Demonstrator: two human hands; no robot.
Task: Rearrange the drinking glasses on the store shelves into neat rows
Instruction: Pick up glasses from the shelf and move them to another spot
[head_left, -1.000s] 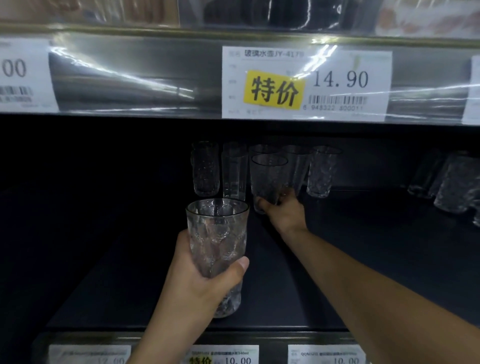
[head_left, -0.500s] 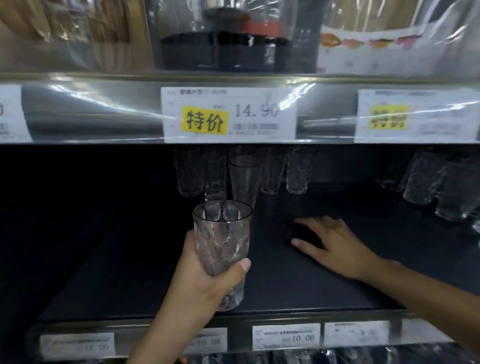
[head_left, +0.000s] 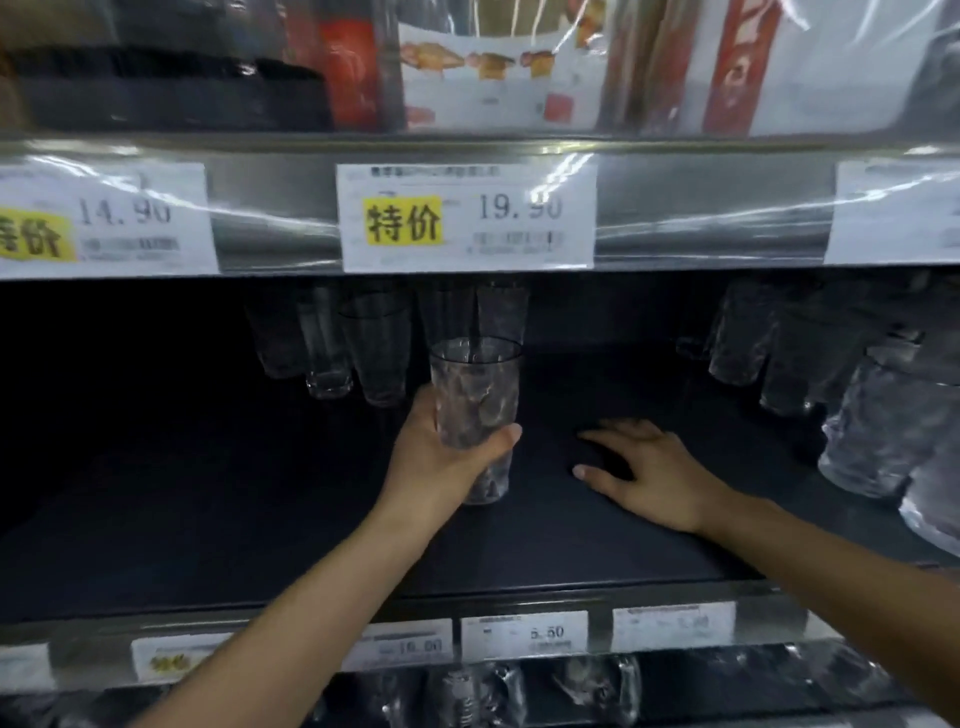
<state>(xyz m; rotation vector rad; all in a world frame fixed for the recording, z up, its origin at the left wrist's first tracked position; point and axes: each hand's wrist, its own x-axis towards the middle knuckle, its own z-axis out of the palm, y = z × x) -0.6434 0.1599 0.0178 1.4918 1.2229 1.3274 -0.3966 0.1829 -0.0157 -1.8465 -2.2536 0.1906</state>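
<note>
Glasses stand in a loose cluster (head_left: 363, 343) at the back of a dark store shelf (head_left: 260, 519), and one textured drinking glass (head_left: 475, 410) is held upright just in front of them, near the middle of the shelf. The left hand (head_left: 441, 457) wraps around that glass, thumb across the front and fingers behind; whether its base touches the shelf cannot be told. The right hand (head_left: 644, 467) is empty, fingers spread and palm down on or just over the bare shelf beside it. A second group of glasses (head_left: 831, 374) sits well apart on the right. To do this step well, the held glass probably wants setting down squarely in line with the back cluster, lowered gently so glass does not knock glass, with even gaps. Compared with half a second ago, the held glass is farther in and closer to the cluster, the right hand has hardly changed, and the view has swung right, so a 19.90 price tag (head_left: 467, 218) is now overhead.
</note>
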